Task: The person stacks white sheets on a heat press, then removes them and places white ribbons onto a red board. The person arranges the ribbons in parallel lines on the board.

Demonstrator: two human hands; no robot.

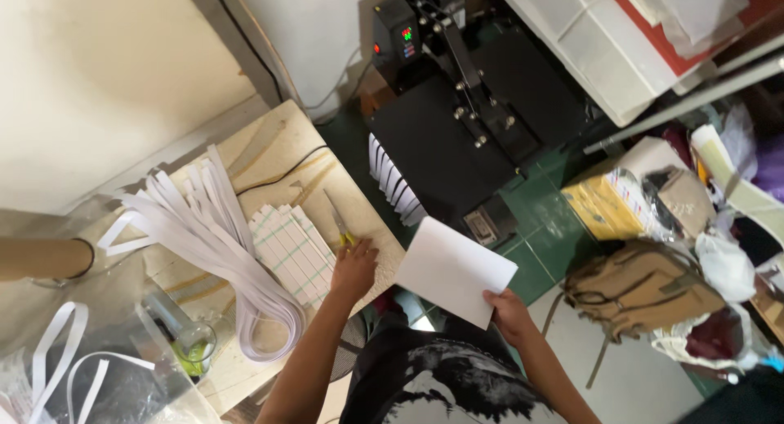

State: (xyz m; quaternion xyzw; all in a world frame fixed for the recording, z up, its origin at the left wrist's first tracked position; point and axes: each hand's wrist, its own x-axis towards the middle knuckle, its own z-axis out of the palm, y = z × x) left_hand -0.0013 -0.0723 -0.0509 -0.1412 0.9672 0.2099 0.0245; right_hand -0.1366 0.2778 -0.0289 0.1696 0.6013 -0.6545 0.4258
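Scissors (340, 226), one pair with yellow handles, lie on the pale table (269, 138). The left hand (354, 269) rests on their handle end, fingers curled loosely down over it; whether it actually grips the handles cannot be told. Just left of the scissors lies one stack of white cards (291, 251) marked with a faint grid, fanned slightly, too many to count. Farther left of the scissors a large bundle of long white paper strips (214, 236) loops across the table, also uncountable. To the right of the scissors, off the table edge, the right hand (508, 312) pinches one blank white sheet (454, 270) by its lower corner, thumb on top and fingers closed beneath it, holding it in the air. Beyond the scissors, up and to the right, stands one black heat press (457, 122). One tan backpack (645, 289) sits on the floor, well right of the scissors.
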